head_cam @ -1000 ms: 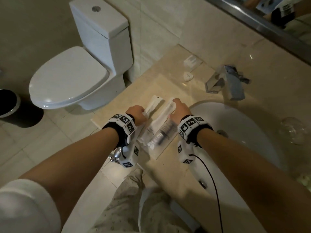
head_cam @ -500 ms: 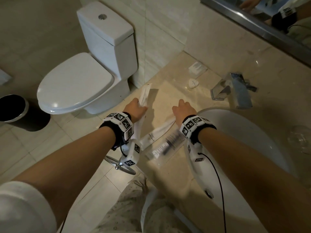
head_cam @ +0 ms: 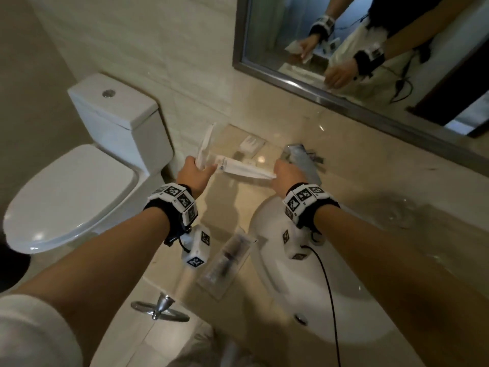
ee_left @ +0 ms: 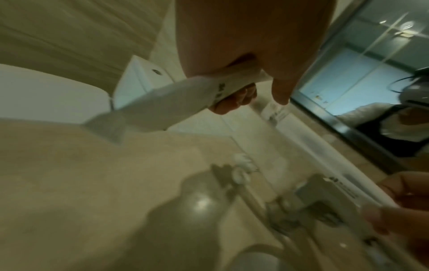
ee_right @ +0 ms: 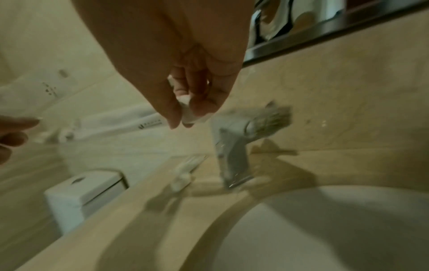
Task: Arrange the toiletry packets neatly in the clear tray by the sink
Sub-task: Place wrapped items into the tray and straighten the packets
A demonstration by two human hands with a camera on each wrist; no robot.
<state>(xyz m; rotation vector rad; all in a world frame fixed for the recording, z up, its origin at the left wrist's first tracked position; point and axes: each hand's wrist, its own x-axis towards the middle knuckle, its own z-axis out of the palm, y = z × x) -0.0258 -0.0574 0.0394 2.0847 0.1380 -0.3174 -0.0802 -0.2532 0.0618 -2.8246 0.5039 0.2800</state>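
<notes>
Above the counter, my left hand [head_cam: 196,169] grips a long white packet [head_cam: 205,145] that stands nearly upright. My right hand [head_cam: 278,176] pinches the end of a second long white packet [head_cam: 242,169], which points left toward the left hand. The left wrist view shows my fingers [ee_left: 234,101] curled round the first packet [ee_left: 162,102]. In the right wrist view the fingertips [ee_right: 197,108] clamp the second packet [ee_right: 120,124]. A clear packet holding a dark item [head_cam: 229,260] lies on the counter near the front edge. I cannot make out the clear tray.
The white sink basin [head_cam: 267,226] is under my right forearm, with a chrome faucet [head_cam: 304,160] behind it. Two small white packets [head_cam: 251,143] lie by the back wall. A toilet [head_cam: 79,194] is at the left, a mirror [head_cam: 264,72] above, and a towel ring [head_cam: 158,308] below the counter edge.
Both hands have lifted their white packets off the counter and moved up and away from me. The clear packet stays where it was.
</notes>
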